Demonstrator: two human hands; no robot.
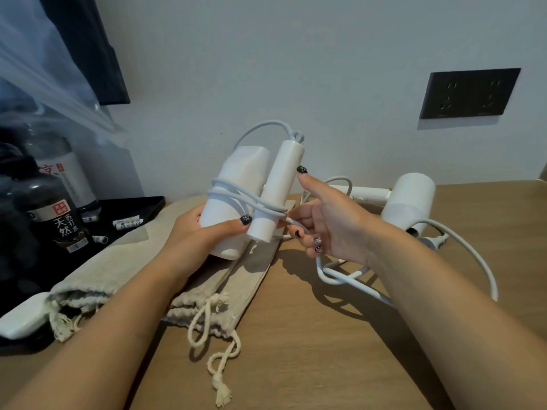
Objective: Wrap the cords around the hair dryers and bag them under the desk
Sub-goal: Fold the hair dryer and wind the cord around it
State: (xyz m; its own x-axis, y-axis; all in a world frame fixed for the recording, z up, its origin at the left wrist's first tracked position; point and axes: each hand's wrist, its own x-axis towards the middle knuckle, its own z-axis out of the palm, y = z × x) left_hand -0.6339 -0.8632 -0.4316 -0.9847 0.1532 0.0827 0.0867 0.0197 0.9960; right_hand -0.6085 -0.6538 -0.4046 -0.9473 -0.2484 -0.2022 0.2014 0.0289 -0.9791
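- The near hair dryer is lifted off the counter, just left of the second hair dryer, which lies on its side with its cord loose.
- The left hand has its grip clamped round the near dryer's body. The right hand pinches the cord at the folded handle, thumb pressed on the handle.
- Risk: the few turns look slack; if the pinch slips they could spring off the barrel.
- Risk: the cord's free run trails under the right wrist towards the second dryer, so a pull might tangle the two cords or drag that dryer.
- The drawstring bags lie left of and below the second dryer, mouths puckered, which may snag a loose loop at bagging.
- Writing: far left of the second dryer, a dark bottle reads "天然" and, probably, "苏打水"; the rest is too small to read.
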